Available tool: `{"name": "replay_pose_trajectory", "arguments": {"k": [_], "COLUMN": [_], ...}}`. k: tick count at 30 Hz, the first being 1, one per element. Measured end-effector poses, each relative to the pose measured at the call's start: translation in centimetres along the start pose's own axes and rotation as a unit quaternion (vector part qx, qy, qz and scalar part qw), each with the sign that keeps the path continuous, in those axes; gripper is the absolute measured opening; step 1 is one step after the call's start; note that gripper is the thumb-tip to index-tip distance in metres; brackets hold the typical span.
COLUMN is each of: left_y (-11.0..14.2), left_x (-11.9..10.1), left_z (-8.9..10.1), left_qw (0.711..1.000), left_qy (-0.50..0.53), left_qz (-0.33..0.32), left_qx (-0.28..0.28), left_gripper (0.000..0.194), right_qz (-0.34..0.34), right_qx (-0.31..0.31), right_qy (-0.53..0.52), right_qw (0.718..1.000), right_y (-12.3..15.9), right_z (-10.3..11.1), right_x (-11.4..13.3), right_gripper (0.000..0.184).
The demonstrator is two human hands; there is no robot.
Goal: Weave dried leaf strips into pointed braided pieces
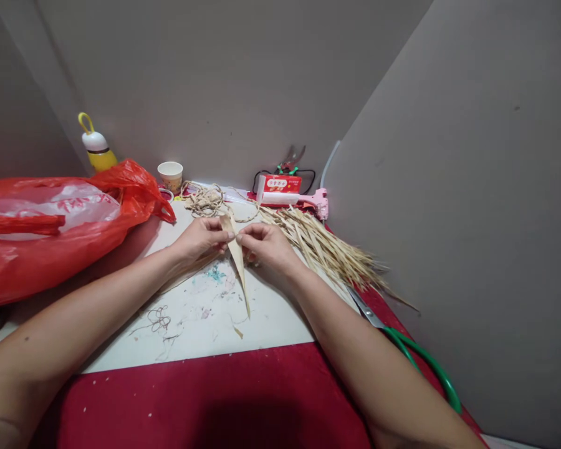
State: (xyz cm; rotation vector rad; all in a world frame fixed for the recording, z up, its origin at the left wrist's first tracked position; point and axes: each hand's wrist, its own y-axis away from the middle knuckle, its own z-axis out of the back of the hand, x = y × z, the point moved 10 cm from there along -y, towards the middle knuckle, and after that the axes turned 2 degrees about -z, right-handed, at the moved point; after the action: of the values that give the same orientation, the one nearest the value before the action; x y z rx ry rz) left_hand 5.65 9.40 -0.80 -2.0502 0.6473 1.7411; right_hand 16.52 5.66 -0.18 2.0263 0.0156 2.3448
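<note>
A pale, dry husk-like leaf strip [237,255], broad at the top and tapering to a point, hangs between my hands over the white board. My left hand [204,237] pinches its upper part between thumb and fingers. From the other side, my right hand [265,244] closes thumb and fingertips on the strip's right edge. Behind my hands lies a loose coil of twisted straw-coloured cord [204,198]. To the right, a bundle of dry strips [327,243] fans out beside my right wrist. The undersides of both hands are hidden.
A red plastic bag [37,268] fills the left side. At the back are a yellow-and-white bottle [99,149], paper cup [171,177], red box [280,184] and pink glue gun [318,202]. Green-handled scissors [430,362] lie right. Thread [158,319] and scraps dot the white board [280,324].
</note>
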Motion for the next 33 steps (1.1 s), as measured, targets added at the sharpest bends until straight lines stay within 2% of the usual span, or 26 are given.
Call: {"name": "replay_pose_trajectory", "arguments": {"k": [9,14,20,24,28,33], "left_y": [-0.2,0.2,0.3,0.4,0.7,0.6], "left_x": [0.7,-0.3,-0.9,-0.9,-1.3,-1.5], "left_z": [0.0,-0.3,-0.5,-0.5,-0.9,-0.7], "left_qw": [0.999,0.996,0.993,0.993,0.995,0.997], "left_qy": [-0.032,-0.083,-0.112,-0.109,-0.090,-0.062], "left_qz": [0.016,-0.008,-0.029,-0.032,-0.034,-0.033], "left_qx": [0.000,-0.006,-0.013,-0.015,-0.011,-0.023], "left_gripper": [0.012,0.015,0.019,0.017,0.013,0.012], "right_qz": [0.037,0.062,0.137,0.158,0.128,0.056], "right_qx": [-0.014,-0.021,-0.047,-0.074,-0.095,-0.076], "right_qy": [0.030,0.082,0.187,0.222,0.179,0.010], "right_qw": [0.999,0.994,0.972,0.959,0.971,0.995], "right_y": [0.0,-0.2,-0.1,-0.1,-0.3,-0.6], "right_z": [0.2,0.2,0.2,0.4,1.3,1.6], "right_x": [0.7,0.5,1.3,1.9,1.6,0.7], "right_gripper": [0.013,0.009,0.010,0.011,0.010,0.016]}}
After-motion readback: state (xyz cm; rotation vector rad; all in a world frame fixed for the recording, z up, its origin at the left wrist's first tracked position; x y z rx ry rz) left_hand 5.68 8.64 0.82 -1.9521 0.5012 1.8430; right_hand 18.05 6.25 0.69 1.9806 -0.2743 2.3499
